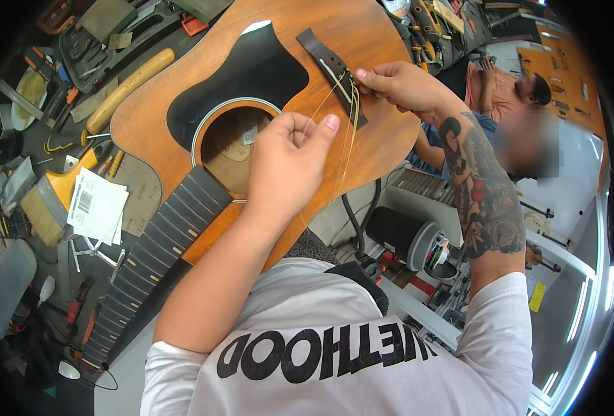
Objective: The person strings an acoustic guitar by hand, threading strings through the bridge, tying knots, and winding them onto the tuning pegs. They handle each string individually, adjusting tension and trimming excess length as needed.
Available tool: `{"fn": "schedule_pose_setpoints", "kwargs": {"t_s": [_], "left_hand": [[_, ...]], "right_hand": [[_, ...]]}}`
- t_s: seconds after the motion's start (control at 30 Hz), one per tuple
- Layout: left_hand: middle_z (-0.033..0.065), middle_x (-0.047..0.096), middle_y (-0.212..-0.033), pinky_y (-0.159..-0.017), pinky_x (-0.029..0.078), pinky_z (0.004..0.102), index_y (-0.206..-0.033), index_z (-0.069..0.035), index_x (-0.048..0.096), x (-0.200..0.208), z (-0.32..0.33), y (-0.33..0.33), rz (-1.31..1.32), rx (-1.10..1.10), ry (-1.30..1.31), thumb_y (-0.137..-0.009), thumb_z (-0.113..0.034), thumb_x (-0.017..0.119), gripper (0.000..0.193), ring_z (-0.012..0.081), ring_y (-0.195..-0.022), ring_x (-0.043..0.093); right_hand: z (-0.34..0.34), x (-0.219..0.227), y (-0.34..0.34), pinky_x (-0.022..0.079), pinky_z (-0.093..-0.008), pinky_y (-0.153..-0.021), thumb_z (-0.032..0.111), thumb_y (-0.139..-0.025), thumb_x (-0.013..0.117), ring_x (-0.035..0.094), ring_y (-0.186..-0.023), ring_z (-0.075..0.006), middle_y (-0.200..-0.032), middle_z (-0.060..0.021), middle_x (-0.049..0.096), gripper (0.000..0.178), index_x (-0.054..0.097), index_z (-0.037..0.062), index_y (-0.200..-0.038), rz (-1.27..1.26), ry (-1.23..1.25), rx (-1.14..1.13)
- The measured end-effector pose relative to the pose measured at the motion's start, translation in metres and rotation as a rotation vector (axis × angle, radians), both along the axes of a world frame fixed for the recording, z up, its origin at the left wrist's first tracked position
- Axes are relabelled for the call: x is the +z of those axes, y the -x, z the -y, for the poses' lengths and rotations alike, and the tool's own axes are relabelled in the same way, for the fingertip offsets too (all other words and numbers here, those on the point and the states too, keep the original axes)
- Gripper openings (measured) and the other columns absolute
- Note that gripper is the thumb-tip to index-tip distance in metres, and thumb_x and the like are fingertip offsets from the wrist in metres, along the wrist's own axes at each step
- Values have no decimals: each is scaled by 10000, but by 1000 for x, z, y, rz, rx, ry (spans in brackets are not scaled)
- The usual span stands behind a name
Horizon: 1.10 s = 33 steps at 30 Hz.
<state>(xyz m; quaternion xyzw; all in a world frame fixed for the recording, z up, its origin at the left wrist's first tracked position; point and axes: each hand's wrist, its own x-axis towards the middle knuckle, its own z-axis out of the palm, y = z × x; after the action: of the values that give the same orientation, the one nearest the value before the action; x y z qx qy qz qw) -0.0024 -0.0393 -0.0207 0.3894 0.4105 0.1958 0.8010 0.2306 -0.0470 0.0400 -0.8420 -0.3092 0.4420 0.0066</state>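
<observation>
An acoustic guitar (369, 41) with a brown wood top lies in front of me, its fretboard (161, 243) running toward the lower left. Over the edge of the soundhole (227, 149), my left hand (290, 163) is closed, thumb against curled fingers, pinching one thin golden guitar string. At the dark bridge (314, 48), my right hand (400, 87) pinches the gathered ends of several golden guitar strings (353, 114). Their loose lengths hang in a loop across the guitar top. A white strip, probably the saddle, shows in the bridge. My right fingertips partly hide the string ends.
Left of the guitar, a cluttered bench holds a wooden-handled tool (130, 90), a wide brush (44, 211), white paper packets (95, 204) and an open tool case (89, 55). A black bin (400, 236) stands at right. Other people sit beyond my right arm.
</observation>
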Motion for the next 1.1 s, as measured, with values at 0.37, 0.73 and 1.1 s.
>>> {"fn": "schedule_pose_setpoints", "kwargs": {"t_s": [0.37,0.73,1.1], "left_hand": [[32,625,-797,-506,372,220,-1107,0,600,4,-12,-27,-180,-239,-221,-865,-371,754,470,68,-642,511],[20,612,-777,-418,279,194,-927,-20,632,17,-29,-36,-160,-316,-96,-942,-199,668,183,22,-463,373],[17,578,-713,-455,339,233,-837,-21,604,14,-26,-35,-207,-305,-175,-980,-233,609,255,78,-506,455]], "right_hand": [[45,-3,6,535,-393,-783,286,-878,665,690,-871,-309,-914,-171,712,283,727,36,-994,251,-476,136],[146,-11,44,522,-436,-818,233,-880,655,674,-917,-356,-890,-185,707,224,701,25,-951,138,-587,-239],[232,-29,60,518,-411,-755,290,-863,683,670,-828,-336,-867,-185,702,282,703,26,-963,173,-433,-336]]}}
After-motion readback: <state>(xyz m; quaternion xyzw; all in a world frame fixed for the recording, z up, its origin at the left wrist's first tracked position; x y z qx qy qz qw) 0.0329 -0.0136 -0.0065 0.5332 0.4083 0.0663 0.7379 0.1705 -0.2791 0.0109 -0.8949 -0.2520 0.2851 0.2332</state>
